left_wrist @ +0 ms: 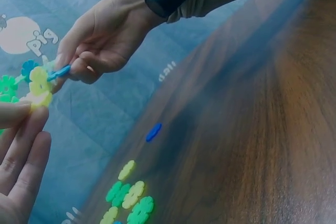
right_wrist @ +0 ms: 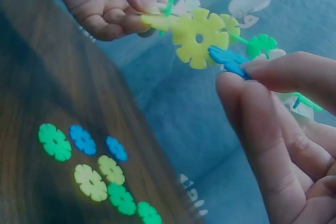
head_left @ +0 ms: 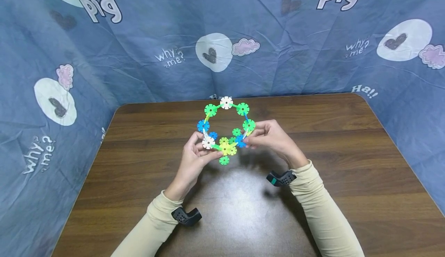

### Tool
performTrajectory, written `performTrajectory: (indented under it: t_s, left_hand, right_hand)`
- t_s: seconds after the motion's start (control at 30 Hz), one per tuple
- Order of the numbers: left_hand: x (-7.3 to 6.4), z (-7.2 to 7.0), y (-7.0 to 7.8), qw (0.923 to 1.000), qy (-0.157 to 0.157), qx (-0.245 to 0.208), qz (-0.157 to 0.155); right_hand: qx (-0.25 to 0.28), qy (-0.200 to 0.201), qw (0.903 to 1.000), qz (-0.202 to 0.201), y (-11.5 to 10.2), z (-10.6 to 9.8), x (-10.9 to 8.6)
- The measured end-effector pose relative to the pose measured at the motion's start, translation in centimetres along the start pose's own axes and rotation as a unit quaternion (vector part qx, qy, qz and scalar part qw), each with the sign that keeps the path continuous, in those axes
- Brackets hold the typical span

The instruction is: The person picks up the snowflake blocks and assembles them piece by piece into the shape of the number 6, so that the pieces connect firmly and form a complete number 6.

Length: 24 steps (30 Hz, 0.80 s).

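Note:
A ring of interlocking flower-shaped plastic discs [head_left: 226, 102], in green, white, blue and yellow, is held up above the table by both hands. My left hand [head_left: 194, 154] grips its lower left, with thumb and fingers pinching a yellow disc [left_wrist: 41, 99]. At the lower right, my right hand [head_left: 272, 139] pinches a blue disc [right_wrist: 230, 59] between thumb and fingertips. That blue disc meets the edge of a large yellow disc [right_wrist: 199, 38] facing the right wrist camera. Fingers partly cover both pinched discs.
Several loose discs lie on the wooden table [head_left: 139, 152] below the ring, among them a green disc [right_wrist: 54, 141], a pale yellow disc [right_wrist: 90, 182] and a blue disc [left_wrist: 153, 132]. A printed blue cloth [head_left: 139, 36] hangs behind the table and along its sides.

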<state>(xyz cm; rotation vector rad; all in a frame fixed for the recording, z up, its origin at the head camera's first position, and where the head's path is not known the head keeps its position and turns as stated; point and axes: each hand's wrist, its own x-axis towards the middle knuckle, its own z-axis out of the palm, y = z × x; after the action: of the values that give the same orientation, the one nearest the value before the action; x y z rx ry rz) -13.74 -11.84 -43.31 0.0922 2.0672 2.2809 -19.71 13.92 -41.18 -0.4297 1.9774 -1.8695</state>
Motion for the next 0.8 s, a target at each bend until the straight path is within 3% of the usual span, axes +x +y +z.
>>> performTrajectory:
  t_s: [0.17,0.3,0.47,0.8]
  left_hand:
    - [0.01,-0.29,0.23,0.9996,-0.004,0.027,-0.009]
    - [0.08,-0.58,0.37,0.9998,-0.010,0.009,-0.015]
    - [0.19,-0.82,0.52,0.9994,-0.014,-0.029,-0.011]
    - [0.25,-0.95,0.47,0.9985,-0.017,-0.049,-0.015]
  right_hand:
    - [-0.028,-0.014,0.9995,0.007,-0.44,-0.04,-0.34]
    - [-0.040,-0.013,0.9991,-0.001,-0.52,0.17,-0.32]
    - [-0.025,-0.002,0.9997,-0.005,-0.30,0.48,-0.11]
    - [0.026,0.001,0.9997,-0.005,0.28,0.78,0.13]
